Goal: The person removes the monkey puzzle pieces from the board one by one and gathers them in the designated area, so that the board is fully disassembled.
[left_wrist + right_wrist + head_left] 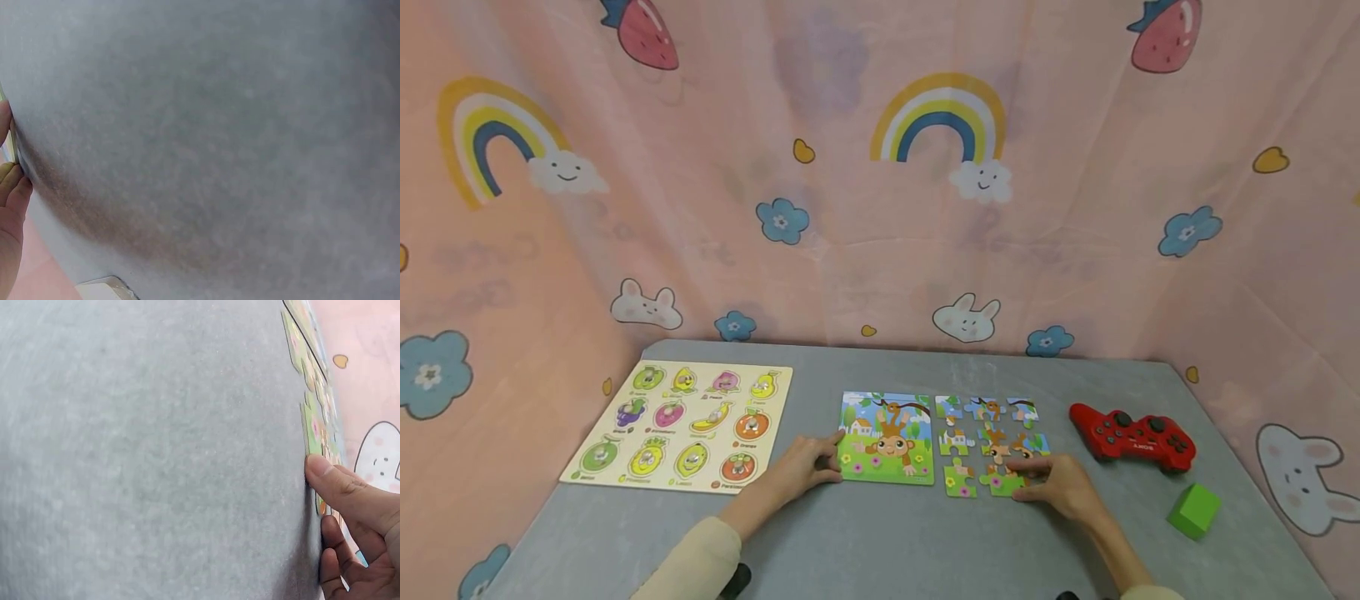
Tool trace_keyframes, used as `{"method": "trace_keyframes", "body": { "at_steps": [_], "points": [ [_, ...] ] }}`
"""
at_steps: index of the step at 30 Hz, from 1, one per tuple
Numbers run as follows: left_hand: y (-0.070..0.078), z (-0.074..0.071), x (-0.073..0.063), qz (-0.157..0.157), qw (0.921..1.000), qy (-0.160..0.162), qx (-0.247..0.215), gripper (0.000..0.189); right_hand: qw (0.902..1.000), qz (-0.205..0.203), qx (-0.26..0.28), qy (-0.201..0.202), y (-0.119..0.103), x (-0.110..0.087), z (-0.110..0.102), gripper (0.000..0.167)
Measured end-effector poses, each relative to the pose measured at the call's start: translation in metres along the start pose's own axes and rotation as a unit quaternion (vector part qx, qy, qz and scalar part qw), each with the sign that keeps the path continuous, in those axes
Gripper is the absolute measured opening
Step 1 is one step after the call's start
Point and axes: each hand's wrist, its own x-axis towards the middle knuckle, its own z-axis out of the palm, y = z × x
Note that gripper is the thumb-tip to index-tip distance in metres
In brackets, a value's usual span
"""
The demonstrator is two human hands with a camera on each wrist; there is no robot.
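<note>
A rectangular picture board (887,446) with a monkey print lies flat at mid-table. My left hand (805,467) touches its left edge with thumb and fingertips; only part of this hand (11,206) shows in the left wrist view. Right of the board, several jigsaw pieces (957,481) with matching monkey artwork lie in loose rows with gaps between them. At their lower right corner, my right hand (1060,487) pinches a puzzle piece (322,506) between thumb and finger, low at the table. The hand hides most of that piece.
On the left lies a cream fruit-puzzle board (681,429). A red game controller (1133,437) and a green block (1195,511) sit at the right. Behind the grey table (880,550) hangs a pink printed curtain (865,275).
</note>
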Motion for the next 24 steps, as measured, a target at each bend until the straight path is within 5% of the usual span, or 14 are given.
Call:
{"method": "trace_keyframes", "body": {
  "at_steps": [12,18,24],
  "points": [
    [-0.001,0.0,0.0,0.0,1.0,0.004,0.002,0.018,0.9949,-0.076,0.041,-0.052,0.001,0.001,-0.006,0.039],
    [-0.001,-0.001,-0.001,0.006,1.0,0.003,0.003,0.015,0.9891,-0.014,0.132,-0.064,0.002,-0.001,-0.01,0.048],
    [-0.001,-0.001,-0.001,0.001,1.0,0.001,-0.002,0.015,0.9664,0.038,0.246,-0.066,-0.005,-0.004,-0.011,0.056]
  ]
}}
